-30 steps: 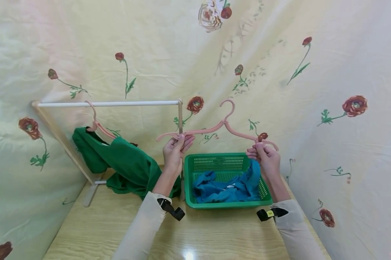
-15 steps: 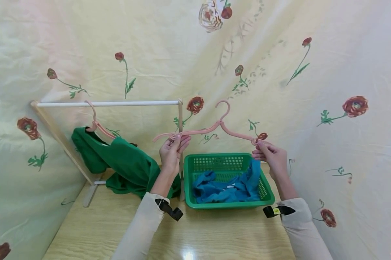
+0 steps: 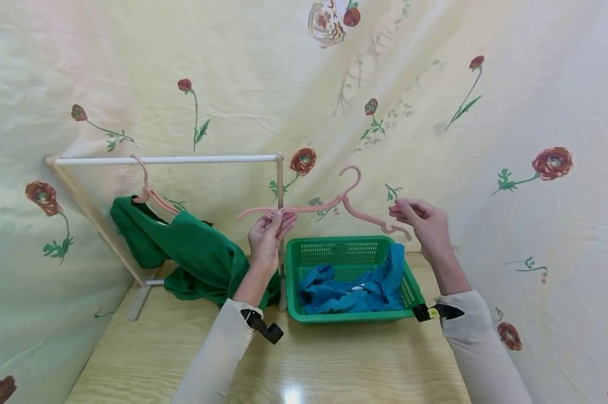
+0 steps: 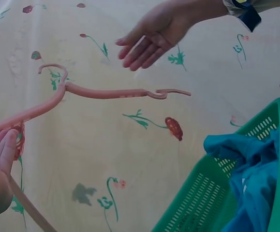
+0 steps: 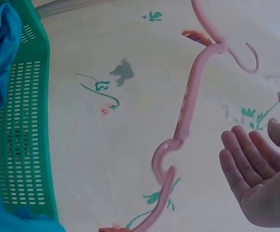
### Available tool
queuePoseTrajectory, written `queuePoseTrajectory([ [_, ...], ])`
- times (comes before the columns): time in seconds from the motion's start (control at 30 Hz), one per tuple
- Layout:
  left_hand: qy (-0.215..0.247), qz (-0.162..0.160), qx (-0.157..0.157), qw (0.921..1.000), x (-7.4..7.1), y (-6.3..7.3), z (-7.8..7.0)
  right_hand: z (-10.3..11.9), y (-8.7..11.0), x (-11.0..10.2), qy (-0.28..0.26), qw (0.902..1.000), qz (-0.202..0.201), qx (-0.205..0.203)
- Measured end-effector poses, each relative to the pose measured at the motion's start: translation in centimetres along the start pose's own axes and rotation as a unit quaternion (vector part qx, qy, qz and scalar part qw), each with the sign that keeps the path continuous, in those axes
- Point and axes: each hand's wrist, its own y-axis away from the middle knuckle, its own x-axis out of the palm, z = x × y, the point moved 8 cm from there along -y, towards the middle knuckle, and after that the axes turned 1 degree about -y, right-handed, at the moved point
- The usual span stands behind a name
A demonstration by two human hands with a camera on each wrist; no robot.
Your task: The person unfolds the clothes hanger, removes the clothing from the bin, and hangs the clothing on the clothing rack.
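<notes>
My left hand [image 3: 268, 238] pinches a pink clothes hanger [image 3: 359, 215] near its left end, holding it up in the air with the hook on top. The hanger's right arm slopes down, and its notch shows in the right wrist view. Beyond that free end is my right hand [image 3: 425, 227], apart from the hanger, its fingers loosely extended and holding nothing, as the left wrist view also shows. Below the hanger stands a green plastic basket [image 3: 354, 318] with a crumpled blue garment [image 3: 334, 294] in it, one part draped up at the right wall.
At the left a small rack with a white rail [image 3: 208, 160] and wooden legs stands on the wood-grain table [image 3: 344, 365]. From the rail hangs a green garment [image 3: 198, 247] on a second pink hanger [image 3: 143, 179]. Flower-patterned cloth [image 3: 233, 56] encloses the table behind and at the sides.
My right hand has let go of the hanger and moved up and right of it. The hanger's right end has dropped; my left hand keeps its grip, shifted slightly left.
</notes>
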Motion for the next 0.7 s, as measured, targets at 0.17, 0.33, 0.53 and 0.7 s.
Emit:
queuePoseTrajectory([
  [0.17, -0.01, 0.004, -0.009, 0.9999, 0.0, 0.2, 0.5, 0.9, -0.5, 2.1, 0.067, 0.9958, 0.059, -0.019],
  [0.33, -0.01, 0.01, -0.015, 0.9998, 0.0, 0.4, 0.9, 0.9, -0.5, 4.2, 0.109, 0.9874, 0.114, 0.007],
  [0.53, -0.005, 0.025, -0.014, 0.9996, 0.4, 0.8, 1.2, 0.5, -0.5, 5.8, 0.124, 0.9798, 0.155, 0.018],
  [0.7, -0.003, 0.035, -0.017, 0.9992, 0.7, 1.2, 1.3, 0.0, -0.4, 6.5, 0.116, 0.9785, 0.168, 0.028],
])
